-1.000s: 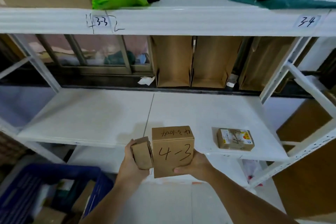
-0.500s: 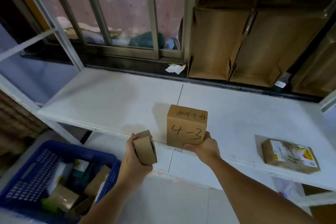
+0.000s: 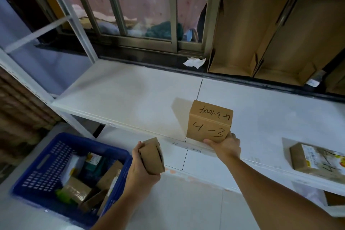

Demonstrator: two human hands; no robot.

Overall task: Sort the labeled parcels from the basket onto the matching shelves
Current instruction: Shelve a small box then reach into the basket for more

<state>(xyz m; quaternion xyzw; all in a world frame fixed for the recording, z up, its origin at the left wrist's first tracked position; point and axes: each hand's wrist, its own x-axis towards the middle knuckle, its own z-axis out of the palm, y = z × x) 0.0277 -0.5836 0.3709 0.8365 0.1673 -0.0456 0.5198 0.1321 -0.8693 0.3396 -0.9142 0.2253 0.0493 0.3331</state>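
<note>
A brown cardboard box marked "4-3" (image 3: pixel 210 122) stands at the front edge of the white shelf (image 3: pixel 130 99), right by the seam between two shelf boards. My right hand (image 3: pixel 225 145) grips its lower front corner from below. My left hand (image 3: pixel 141 166) holds a smaller brown box (image 3: pixel 152 156) in front of the shelf, above the floor. The blue plastic basket (image 3: pixel 56 155) sits on the floor at the lower left with several parcels inside.
Another taped parcel with a printed label (image 3: pixel 317 160) lies on the shelf at the right. Flattened cardboard boxes (image 3: pixel 261 33) lean behind the shelf. A window with metal bars (image 3: pixel 140 15) and a crumpled paper (image 3: pixel 194 61) are at the back. White shelf posts (image 3: pixel 71 9) rise on the left.
The view dropped and moved closer to the shelf. My right hand carried the 4-3 box forward onto the shelf's front edge. My left hand kept its small box and stayed low.
</note>
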